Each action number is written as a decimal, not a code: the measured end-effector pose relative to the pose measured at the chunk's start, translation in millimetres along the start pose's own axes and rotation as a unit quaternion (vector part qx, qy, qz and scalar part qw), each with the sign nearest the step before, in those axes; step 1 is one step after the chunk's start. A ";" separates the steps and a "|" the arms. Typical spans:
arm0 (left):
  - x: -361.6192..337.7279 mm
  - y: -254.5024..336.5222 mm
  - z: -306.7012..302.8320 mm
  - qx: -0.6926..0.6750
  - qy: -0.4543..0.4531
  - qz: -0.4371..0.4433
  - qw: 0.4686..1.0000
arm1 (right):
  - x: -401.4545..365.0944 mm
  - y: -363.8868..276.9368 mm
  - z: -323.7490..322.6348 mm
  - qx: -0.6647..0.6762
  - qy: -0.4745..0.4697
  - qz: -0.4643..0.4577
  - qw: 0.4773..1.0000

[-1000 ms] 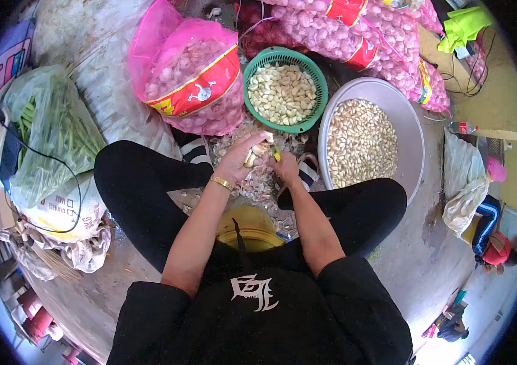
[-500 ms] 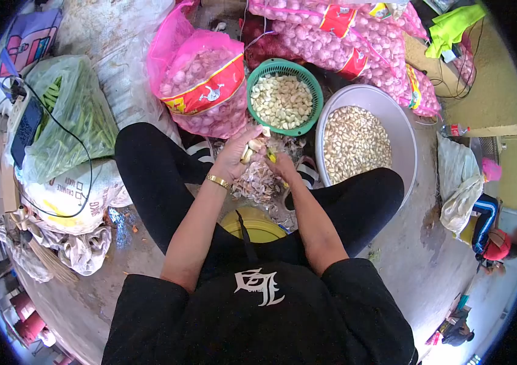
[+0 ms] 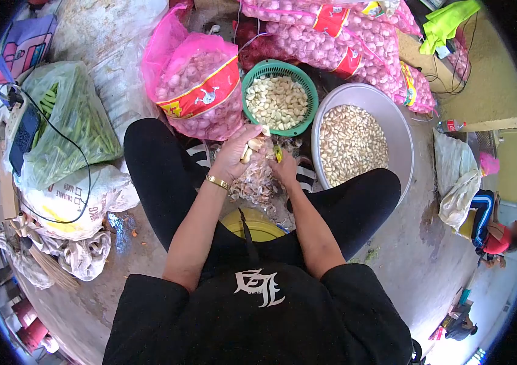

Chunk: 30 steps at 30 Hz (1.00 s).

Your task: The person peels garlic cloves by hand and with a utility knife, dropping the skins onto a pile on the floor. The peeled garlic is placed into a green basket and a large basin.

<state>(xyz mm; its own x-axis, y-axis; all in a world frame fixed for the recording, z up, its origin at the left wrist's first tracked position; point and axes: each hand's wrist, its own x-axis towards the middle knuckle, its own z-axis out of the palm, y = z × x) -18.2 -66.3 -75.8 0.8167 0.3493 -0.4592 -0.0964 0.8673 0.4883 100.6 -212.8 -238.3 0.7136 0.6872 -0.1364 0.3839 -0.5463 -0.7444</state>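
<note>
My left hand point(image 3: 231, 157) is closed around several garlic cloves point(image 3: 248, 151), some peeled to pale white and some with skin on. Just right of it, my right hand point(image 3: 285, 170) grips a small yellow knife point(image 3: 278, 153); its blade is hard to make out. The two hands are slightly apart. Below them lies a heap of garlic skins point(image 3: 255, 182) on the floor. Beyond the hands stands a green basket point(image 3: 313, 97) of peeled cloves. To its right, a pale lilac basin point(image 3: 403, 131) holds many unpeeled cloves.
Pink mesh sacks of garlic point(image 3: 200, 79) stand ahead, with more stacked at the far right point(image 3: 307, 36). A yellow tub point(image 3: 258, 226) sits between my legs. At left, a plastic bag of green vegetables point(image 3: 82, 128) rests on a white sack point(image 3: 70, 204). Another person point(image 3: 498, 234) is at far right.
My right hand has drawn a little away from my left hand, moving right with the knife. My left hand keeps its hold on the garlic cloves. The view has shifted slightly.
</note>
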 end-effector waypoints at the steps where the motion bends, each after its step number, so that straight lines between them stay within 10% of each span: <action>1: 0.9 1.0 -0.4 -0.001 0.000 0.000 1.000 | 5.2 13.3 7.2 -0.001 -0.001 0.000 1.000; 4: 1.1 0.8 -2.8 -0.016 -0.005 0.006 1.000 | 12.9 30.8 18.1 -0.060 -0.253 -0.013 0.965; 13: 4.4 4.2 -15.0 0.010 0.041 0.014 0.999 | 12.7 -121.5 -67.5 0.241 -0.002 0.040 0.970; 17: -0.7 7.0 -3.9 -0.005 -0.031 0.024 0.999 | 6.1 -167.3 -105.1 0.300 -0.080 -0.068 0.948; 30: -2.3 5.5 -2.2 -0.011 -0.016 0.081 0.997 | 7.9 -177.5 -98.0 0.321 -0.057 -0.025 0.945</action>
<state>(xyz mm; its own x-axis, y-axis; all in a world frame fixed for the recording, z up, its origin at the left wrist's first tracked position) -21.9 -61.6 -73.7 0.8066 0.4748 -0.3521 -0.2406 0.8078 0.5381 95.5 -157.4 -43.2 0.6222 0.7714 -0.1335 -0.0464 -0.1339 -0.9899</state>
